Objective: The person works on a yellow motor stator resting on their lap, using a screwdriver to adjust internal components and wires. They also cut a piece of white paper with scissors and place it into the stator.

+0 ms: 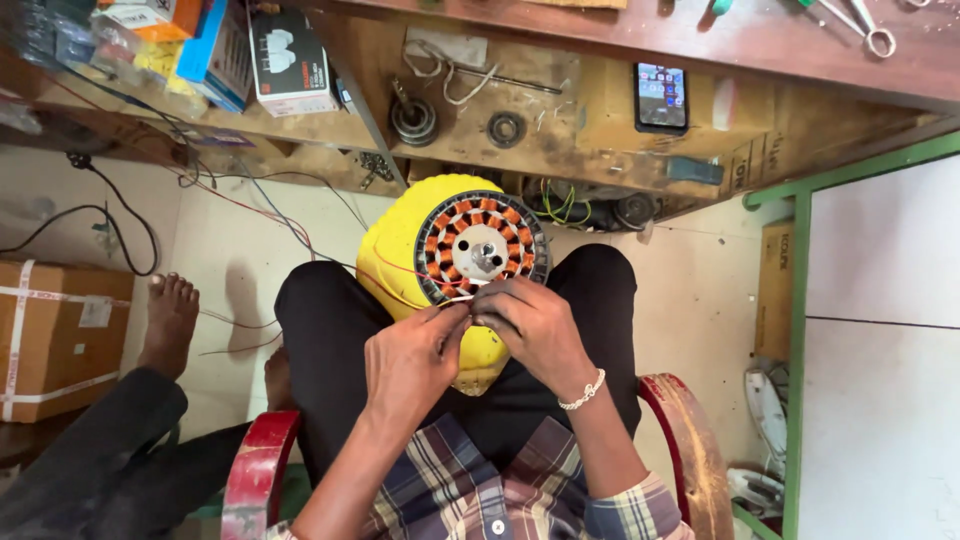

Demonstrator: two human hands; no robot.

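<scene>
Stator: a round motor stator [482, 250] with copper windings in a ring and a pale hub at centre is sitting on a yellow housing [400, 250], which is resting on the person's lap, between the knees.
Left hand: the left hand [410, 362] is pinching at the stator's lower edge, thumb and fingertips closed on a thin pale wire [455, 299].
Right hand: the right hand [535, 325] is meeting the left at the same spot, fingers curled in and closing on the same wire; a beaded bracelet [584, 392] is sitting on the wrist.
Hands together: both are touching, fingertip to fingertip, just below the windings.
Loose leads: a red wire [400, 270] is trailing from the windings across the yellow housing.
Seat: the person is sitting on a chair with red arms [262, 470].
Bench ahead: a worn wooden bench [560, 110] is carrying a phone [660, 97], two bearings [413, 120] and boxes [290, 60].
Nearby: another person's bare foot [170, 320] is lying on the floor to the left, beside a taped carton [60, 335].
</scene>
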